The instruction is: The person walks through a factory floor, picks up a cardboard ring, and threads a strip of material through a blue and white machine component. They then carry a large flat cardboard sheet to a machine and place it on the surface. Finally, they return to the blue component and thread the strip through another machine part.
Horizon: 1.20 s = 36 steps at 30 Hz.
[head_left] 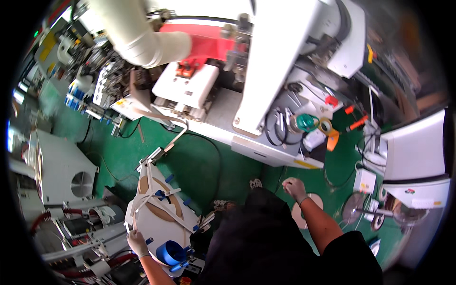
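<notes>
My left hand (138, 243), in a pale glove, is at the left edge of a white slanted machine panel (161, 232). Its fingers are closed at the lower end of a thin tan strip (134, 221). On the panel lie a brown disc-shaped reel (164, 206) and pale crossing bars; a blue cylindrical hub (171, 252) sits just right of the left forearm. My right hand (295, 188), also gloved, hangs over the floor at my right with its fingers curled together. Whatever it may hold is too small to make out. A pale round disc (308, 211) is beneath it.
Ahead stands a white machine with a grey worktop (228, 111), carrying a green-topped container (306, 122), a tape roll (325, 126) and cables. A thick cream duct (152, 47) hangs above. Dark cables cross the green floor (199, 161). Reel discs (354, 209) stand at right.
</notes>
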Available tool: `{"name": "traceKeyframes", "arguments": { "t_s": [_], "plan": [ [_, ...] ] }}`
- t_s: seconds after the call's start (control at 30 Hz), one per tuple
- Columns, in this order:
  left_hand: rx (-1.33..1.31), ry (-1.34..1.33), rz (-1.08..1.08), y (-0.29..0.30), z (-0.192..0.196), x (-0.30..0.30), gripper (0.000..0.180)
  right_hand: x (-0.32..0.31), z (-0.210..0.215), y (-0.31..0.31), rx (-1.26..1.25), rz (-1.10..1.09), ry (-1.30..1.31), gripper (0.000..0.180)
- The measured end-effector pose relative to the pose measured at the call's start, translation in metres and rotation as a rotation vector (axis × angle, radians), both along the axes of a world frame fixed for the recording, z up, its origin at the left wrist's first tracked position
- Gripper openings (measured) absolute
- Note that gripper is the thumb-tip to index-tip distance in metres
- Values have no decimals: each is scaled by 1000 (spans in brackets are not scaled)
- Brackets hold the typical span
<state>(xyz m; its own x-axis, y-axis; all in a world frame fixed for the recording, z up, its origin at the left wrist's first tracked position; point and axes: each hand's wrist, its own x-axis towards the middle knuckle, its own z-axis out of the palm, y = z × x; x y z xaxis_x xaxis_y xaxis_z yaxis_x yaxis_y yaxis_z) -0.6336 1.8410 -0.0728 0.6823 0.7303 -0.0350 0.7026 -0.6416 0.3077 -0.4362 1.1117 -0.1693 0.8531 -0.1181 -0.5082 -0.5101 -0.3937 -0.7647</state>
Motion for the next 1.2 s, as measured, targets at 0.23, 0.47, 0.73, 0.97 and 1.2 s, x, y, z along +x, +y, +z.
{"name": "traceKeyframes", "arguments": {
  "t_s": [0.23, 0.47, 0.73, 0.97, 1.2],
  "plan": [
    [344, 90, -12, -69, 40, 17, 46, -5, -66, -66, 394, -640, 39, 14],
    [78, 130, -213, -277, 50, 26, 47, 124, -75, -41, 512, -432, 32, 18],
    [-454, 235, -80, -408, 5, -106, 38, 211, -109, 18, 503, -568, -167, 9],
    [-657, 215, 439, -415, 50, -110, 28, 215, -122, 23, 55, -185, -341, 16],
    [-540, 128, 225, -391, 35, -95, 29, 214, -121, 23, -104, -92, -266, 21]
  ]
}}
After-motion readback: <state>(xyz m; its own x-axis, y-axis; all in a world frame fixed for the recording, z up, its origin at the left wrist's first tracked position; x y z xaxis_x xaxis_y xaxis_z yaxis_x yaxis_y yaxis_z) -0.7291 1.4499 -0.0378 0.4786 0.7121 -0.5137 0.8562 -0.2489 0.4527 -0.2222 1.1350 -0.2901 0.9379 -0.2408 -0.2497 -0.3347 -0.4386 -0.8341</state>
